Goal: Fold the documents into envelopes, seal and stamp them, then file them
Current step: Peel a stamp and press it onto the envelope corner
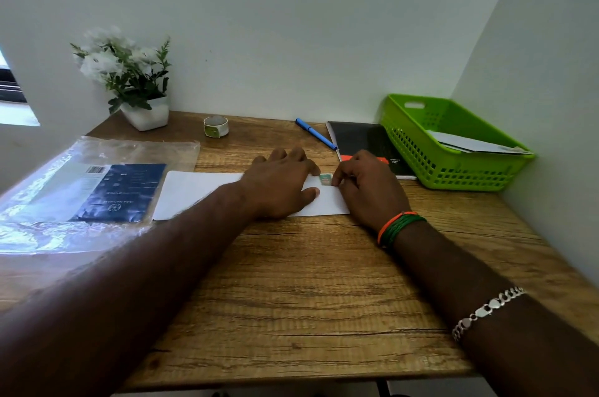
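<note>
A white envelope [194,192] lies flat on the wooden desk [308,283], long side toward me. My left hand [278,182] rests on its middle with fingers spread and fairly straight, pressing it down. A small green stamp [325,179] sits on the envelope's upper right part. My right hand [366,186] has curled fingers with the fingertips on the stamp's right edge. A roll of stamps or stickers [216,126] stands near the wall. In the green basket [453,150] at the right lie white envelopes [470,142].
A clear plastic bag with a dark blue pack [120,192] lies at the left, touching the envelope's left end. A blue pen [316,133] and a black notebook [363,140] lie behind my hands. A potted white-flowered plant [129,79] stands at the back left.
</note>
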A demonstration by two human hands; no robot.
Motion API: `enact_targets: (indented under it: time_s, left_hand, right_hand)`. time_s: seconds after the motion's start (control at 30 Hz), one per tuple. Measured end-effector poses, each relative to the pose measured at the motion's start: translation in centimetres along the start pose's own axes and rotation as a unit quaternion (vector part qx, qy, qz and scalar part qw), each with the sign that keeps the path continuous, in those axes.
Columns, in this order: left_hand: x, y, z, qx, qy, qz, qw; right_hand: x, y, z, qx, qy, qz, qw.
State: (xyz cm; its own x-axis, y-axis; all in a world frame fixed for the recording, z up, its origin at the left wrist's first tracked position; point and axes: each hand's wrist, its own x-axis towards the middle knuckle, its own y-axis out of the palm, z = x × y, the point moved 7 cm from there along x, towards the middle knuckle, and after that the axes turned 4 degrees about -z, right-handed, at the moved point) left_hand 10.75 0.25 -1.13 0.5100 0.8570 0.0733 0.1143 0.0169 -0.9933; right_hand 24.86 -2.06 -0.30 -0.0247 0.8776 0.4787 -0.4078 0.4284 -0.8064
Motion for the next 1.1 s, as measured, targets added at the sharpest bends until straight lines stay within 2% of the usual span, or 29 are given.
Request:
enact_targets:
  time_s: [0.17,0.43,0.63,0.77,0.93,1.0,1.1]
  left_hand:
    - [0.1,-0.1,-0.1,0.001,0.003,-0.003,1.0]
    - [0.1,0.0,0.0,0.001,0.001,-0.002,1.0]
    - [-0.1,0.0,-0.1,0.002,0.006,-0.004,1.0]
    - [0.0,-0.1,-0.1,0.006,0.008,-0.005,1.0]
    - [0.1,0.1,0.2,-0.009,0.008,-0.012,1.0]
    - [0.0,0.2,0.3,-0.015,0.006,-0.018,1.0]
    - [0.1,0.2,0.4,-0.026,-0.007,-0.032,0.999]
  right_hand:
    - [-0.4,0.4,1.2,0.007,-0.065,0.041,0.997]
    - [0.2,0.4,-0.3,-0.009,-0.005,-0.002,1.0]
    - [-0.2,0.7,0.9,-0.005,-0.073,0.041,0.996]
    - [-0.3,1.0,0.8,0.004,-0.084,0.056,0.995]
    - [0.4,-0.8,-0.9,0.107,0.013,-0.057,0.993]
    - [0.5,-0.7,-1.2,0.104,0.031,-0.052,0.993]
    - [0.4,0.2,-0.8,0.053,0.008,-0.001,0.999]
